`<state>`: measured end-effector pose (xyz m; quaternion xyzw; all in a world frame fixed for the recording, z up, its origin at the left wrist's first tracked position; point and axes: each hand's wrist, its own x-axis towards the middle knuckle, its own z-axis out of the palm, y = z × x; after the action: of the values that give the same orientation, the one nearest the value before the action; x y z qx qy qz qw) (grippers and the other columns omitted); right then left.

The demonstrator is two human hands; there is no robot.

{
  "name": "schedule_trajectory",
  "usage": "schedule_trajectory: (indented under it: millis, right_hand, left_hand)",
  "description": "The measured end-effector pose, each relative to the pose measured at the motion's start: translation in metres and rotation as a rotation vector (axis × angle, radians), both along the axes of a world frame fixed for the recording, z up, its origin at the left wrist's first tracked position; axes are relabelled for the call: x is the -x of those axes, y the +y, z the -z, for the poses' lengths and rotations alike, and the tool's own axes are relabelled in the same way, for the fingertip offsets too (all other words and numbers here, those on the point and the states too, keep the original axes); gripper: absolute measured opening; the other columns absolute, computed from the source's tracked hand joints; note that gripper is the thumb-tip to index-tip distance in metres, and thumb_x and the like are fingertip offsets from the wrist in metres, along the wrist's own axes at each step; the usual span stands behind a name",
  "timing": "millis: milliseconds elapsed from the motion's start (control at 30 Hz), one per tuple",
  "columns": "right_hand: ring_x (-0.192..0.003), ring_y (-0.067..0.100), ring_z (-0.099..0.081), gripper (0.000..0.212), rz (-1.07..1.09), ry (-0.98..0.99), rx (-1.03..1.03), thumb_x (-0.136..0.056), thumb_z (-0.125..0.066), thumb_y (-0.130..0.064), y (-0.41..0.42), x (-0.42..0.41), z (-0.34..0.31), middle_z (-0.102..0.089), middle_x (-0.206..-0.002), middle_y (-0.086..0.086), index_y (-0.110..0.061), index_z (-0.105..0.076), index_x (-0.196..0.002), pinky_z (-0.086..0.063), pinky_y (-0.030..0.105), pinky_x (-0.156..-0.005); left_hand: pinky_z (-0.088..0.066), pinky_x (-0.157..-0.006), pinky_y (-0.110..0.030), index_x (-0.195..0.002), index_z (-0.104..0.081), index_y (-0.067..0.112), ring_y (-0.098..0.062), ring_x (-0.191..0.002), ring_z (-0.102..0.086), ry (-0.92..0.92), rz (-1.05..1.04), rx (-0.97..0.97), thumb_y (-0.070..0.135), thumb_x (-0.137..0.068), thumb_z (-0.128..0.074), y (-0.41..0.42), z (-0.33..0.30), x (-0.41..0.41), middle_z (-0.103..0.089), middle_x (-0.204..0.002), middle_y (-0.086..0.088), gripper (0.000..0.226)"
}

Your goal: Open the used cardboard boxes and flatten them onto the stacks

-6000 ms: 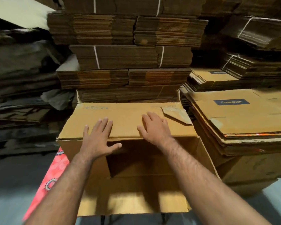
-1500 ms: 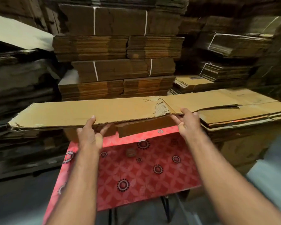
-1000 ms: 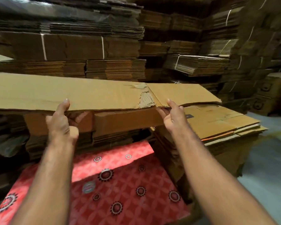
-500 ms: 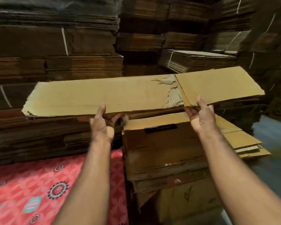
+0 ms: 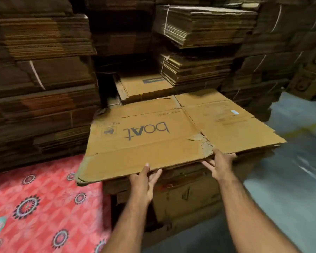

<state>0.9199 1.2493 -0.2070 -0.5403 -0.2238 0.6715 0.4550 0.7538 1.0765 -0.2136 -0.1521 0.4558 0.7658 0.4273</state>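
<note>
The flattened box [image 5: 171, 136] (printed "boAt", torn at its near edge) lies at centre frame across the top of the low stack [image 5: 181, 194]. Its near-left corner overhangs toward the red patterned cloth [image 5: 35, 207] at lower left.

The left hand [image 5: 144, 181] pinches the near edge, thumb on top and fingers beneath. The right hand [image 5: 220, 165] holds the edge by the tear, thumb on top, fingers spread below; how firmly it grips cannot be told.

Risks, as judged:
- Released askew, the sheet would sit out of square, and the overhanging corner could sag or tip the sheet off toward the cloth.
- A pull at the torn patch could lengthen the rip.
- Fingers under the edge could be trapped if the sheet is dropped.

Change from half a second ago: the sheet was then held up in the air, above the stack, seen almost edge-on. It is now lowered nearly flat onto the stack, its printed face in view, with both hands at the same edge.
</note>
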Motion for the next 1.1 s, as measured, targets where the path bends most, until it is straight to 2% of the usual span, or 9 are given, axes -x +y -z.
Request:
schedule_trajectory:
  millis: [100,200,333,500,667,800,867,967,1100]
  right_hand:
    - [-0.118,0.031,-0.056,0.106,-0.065,-0.031,-0.039,-0.097,-0.072,-0.014,0.008,-0.003,-0.003,-0.045,-0.143,0.010,-0.027,0.009,-0.163,-0.061,0.056,-0.088]
    - [-0.118,0.029,-0.062,0.114,-0.052,-0.107,-0.060,-0.090,-0.067,0.012,0.022,-0.010,-0.003,-0.043,-0.151,0.017,-0.030,0.009,-0.163,-0.065,0.048,-0.074]
    - [-0.113,0.033,-0.064,0.111,0.013,-0.097,-0.077,-0.085,-0.054,0.026,0.039,-0.013,-0.002,-0.041,-0.149,0.022,-0.034,-0.003,-0.163,-0.064,0.039,-0.058]
    - [-0.119,0.033,-0.062,0.117,0.019,-0.129,-0.067,-0.083,-0.055,0.027,0.023,-0.010,0.019,-0.031,-0.158,0.021,-0.041,-0.003,-0.163,-0.066,0.041,-0.067]
    - [-0.107,0.027,-0.067,0.113,0.054,-0.191,-0.079,-0.087,-0.057,0.024,0.023,-0.018,0.033,-0.043,-0.152,0.022,-0.039,-0.003,-0.164,-0.065,0.043,-0.081]
    - [-0.104,0.023,-0.068,0.104,0.005,-0.285,-0.113,-0.092,-0.059,0.017,0.027,-0.017,0.025,-0.040,-0.156,0.020,-0.031,-0.004,-0.165,-0.064,0.035,-0.081]
    - [-0.095,0.021,-0.073,0.093,-0.049,-0.398,-0.119,-0.097,-0.061,0.005,0.023,-0.014,0.024,-0.040,-0.158,0.016,-0.027,-0.006,-0.165,-0.058,0.026,-0.065]
    - [-0.110,0.030,-0.069,0.079,-0.041,-0.584,-0.139,-0.098,-0.063,-0.008,0.017,-0.010,0.026,-0.030,-0.161,0.012,-0.015,-0.018,-0.162,-0.050,0.018,-0.047]
    - [-0.125,0.028,-0.050,0.068,-0.077,-0.908,-0.283,-0.094,-0.069,-0.015,-0.007,0.008,0.019,-0.021,-0.161,0.010,-0.004,-0.034,-0.152,-0.047,0.022,-0.065]
  left_hand:
    - [-0.056,-0.093,-0.051,-0.136,-0.037,-0.002,-0.040,-0.118,-0.055,0.033,0.003,0.015,-0.002,-0.099,-0.060,0.013,0.002,-0.001,-0.041,-0.148,-0.023,0.044]
    - [-0.060,-0.086,-0.053,-0.138,-0.037,-0.003,-0.039,-0.114,-0.065,0.081,0.127,0.032,0.009,-0.098,-0.065,0.026,0.009,-0.011,-0.046,-0.146,-0.023,0.050]
    - [-0.057,-0.092,-0.060,-0.152,-0.031,0.005,-0.022,-0.079,-0.078,0.205,0.239,0.099,0.044,-0.093,-0.070,0.024,0.023,-0.006,-0.042,-0.152,-0.011,0.081]
    - [-0.060,-0.086,-0.052,-0.147,-0.035,0.004,-0.026,-0.087,-0.077,0.202,0.038,0.164,0.034,-0.102,-0.060,0.000,0.048,0.015,-0.049,-0.143,-0.016,0.059]
    - [-0.064,-0.075,-0.047,-0.152,-0.025,0.010,-0.027,-0.090,-0.077,0.210,0.117,0.191,0.030,-0.105,-0.056,0.002,0.047,0.007,-0.044,-0.142,-0.013,0.060]
    - [-0.063,-0.066,-0.042,-0.141,-0.036,0.004,-0.028,-0.089,-0.077,0.208,0.225,0.223,0.035,-0.106,-0.052,0.001,0.050,0.009,-0.066,-0.125,-0.021,0.049]
    - [-0.063,-0.067,-0.042,-0.130,-0.045,0.004,-0.027,-0.089,-0.077,0.236,0.299,0.275,0.041,-0.107,-0.048,-0.004,0.051,0.010,-0.074,-0.109,-0.016,0.044]
    - [-0.060,-0.069,-0.040,-0.106,-0.059,0.010,-0.025,-0.085,-0.075,0.329,0.463,0.402,0.052,-0.106,-0.040,-0.012,0.051,0.009,-0.079,-0.095,-0.012,0.046]
    - [-0.055,-0.062,-0.036,-0.085,-0.064,0.006,-0.023,-0.062,-0.066,0.567,0.407,0.481,0.049,-0.107,-0.042,-0.027,0.049,0.018,-0.077,-0.079,-0.010,0.052]
